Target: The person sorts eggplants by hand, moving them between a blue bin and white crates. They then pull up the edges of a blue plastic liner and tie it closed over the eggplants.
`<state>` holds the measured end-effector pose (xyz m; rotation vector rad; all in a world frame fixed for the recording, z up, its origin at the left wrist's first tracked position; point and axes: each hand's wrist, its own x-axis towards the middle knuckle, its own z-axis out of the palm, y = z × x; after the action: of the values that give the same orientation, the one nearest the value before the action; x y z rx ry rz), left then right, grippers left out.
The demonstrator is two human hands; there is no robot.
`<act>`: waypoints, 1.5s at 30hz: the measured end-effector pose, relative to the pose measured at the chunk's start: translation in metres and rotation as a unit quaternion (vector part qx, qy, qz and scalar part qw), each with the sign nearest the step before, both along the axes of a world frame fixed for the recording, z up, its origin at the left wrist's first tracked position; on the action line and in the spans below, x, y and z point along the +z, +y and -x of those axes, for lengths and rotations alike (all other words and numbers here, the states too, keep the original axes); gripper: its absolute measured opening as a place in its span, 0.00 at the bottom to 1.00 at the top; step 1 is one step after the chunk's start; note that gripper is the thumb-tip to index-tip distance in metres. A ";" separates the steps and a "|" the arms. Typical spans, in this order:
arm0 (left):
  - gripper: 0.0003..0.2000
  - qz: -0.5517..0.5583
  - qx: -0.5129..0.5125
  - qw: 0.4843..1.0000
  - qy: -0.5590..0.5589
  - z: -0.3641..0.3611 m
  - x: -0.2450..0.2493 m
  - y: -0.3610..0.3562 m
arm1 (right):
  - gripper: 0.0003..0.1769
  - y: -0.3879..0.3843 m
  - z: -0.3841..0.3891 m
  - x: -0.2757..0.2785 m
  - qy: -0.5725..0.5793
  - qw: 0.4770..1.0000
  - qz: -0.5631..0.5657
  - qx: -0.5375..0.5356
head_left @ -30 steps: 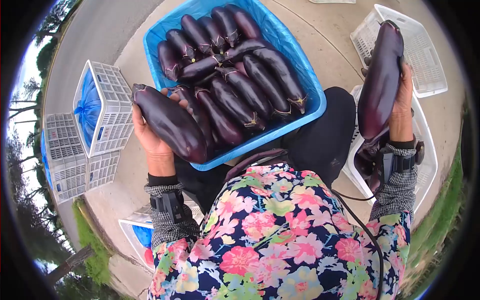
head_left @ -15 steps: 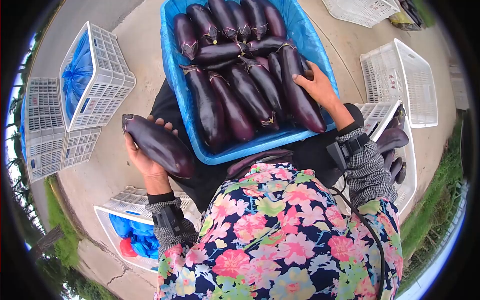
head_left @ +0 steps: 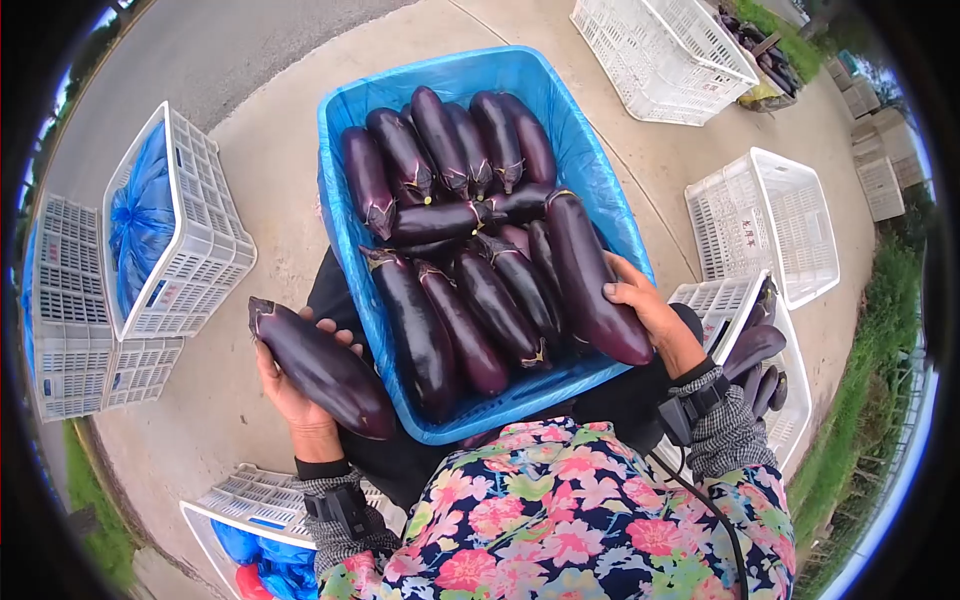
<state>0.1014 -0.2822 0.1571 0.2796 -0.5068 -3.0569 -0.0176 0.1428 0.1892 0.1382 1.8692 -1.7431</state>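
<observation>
My left hand (head_left: 292, 398) is wrapped around a large dark purple eggplant (head_left: 325, 372), held outside the crate with its stem end pointing up and left. On the other side, my right hand (head_left: 650, 315) grips a second eggplant (head_left: 598, 285) near its rounded end, with the thumb on top. That one lies over the right part of a crate lined with blue plastic (head_left: 575, 150), its stem end toward the far side. Inside the crate, several eggplants (head_left: 410, 335) lie side by side in a near row, with others crosswise and in a far row.
White plastic crates (head_left: 185, 240) with blue liners are stacked at left. Another crate (head_left: 250, 500) with blue bags sits lower left. At right stand a crate with eggplants (head_left: 755, 350) and an upright crate (head_left: 745, 225). A further crate (head_left: 655, 60) stands far right.
The view has tilted up, so the crate appears lower. My right hand has moved toward the near end of its eggplant, still gripping it. My left hand keeps its eggplant.
</observation>
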 end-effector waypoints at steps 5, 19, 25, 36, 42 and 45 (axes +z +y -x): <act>0.35 -0.008 -0.001 1.000 0.017 0.027 0.000 -0.008 | 0.46 -0.029 0.064 0.020 0.014 0.998 0.053 -0.018; 0.35 0.018 0.023 1.000 -0.008 0.047 -0.002 -0.005 | 0.40 -0.097 0.206 -0.062 0.416 0.683 -0.592 0.095; 0.35 0.029 0.027 0.998 -0.050 0.051 0.001 -0.006 | 0.39 -0.079 0.234 -0.077 0.510 0.583 -0.613 0.156; 0.27 0.175 -0.071 0.981 -0.047 0.170 0.057 0.081 | 0.46 -0.155 0.075 0.005 0.060 0.974 0.175 0.129; 0.27 0.826 -0.020 0.545 0.143 0.309 -0.027 0.107 | 0.39 -0.114 0.132 -0.011 0.001 0.977 0.191 -0.096; 0.25 0.933 -0.028 0.310 0.181 0.345 -0.036 0.116 | 0.44 -0.107 0.169 -0.015 0.071 0.991 0.033 -0.111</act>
<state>-0.2437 -0.1662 0.1212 -0.5017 -2.8741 -0.5045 -0.1862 0.0358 0.1741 0.2087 1.9561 -2.0109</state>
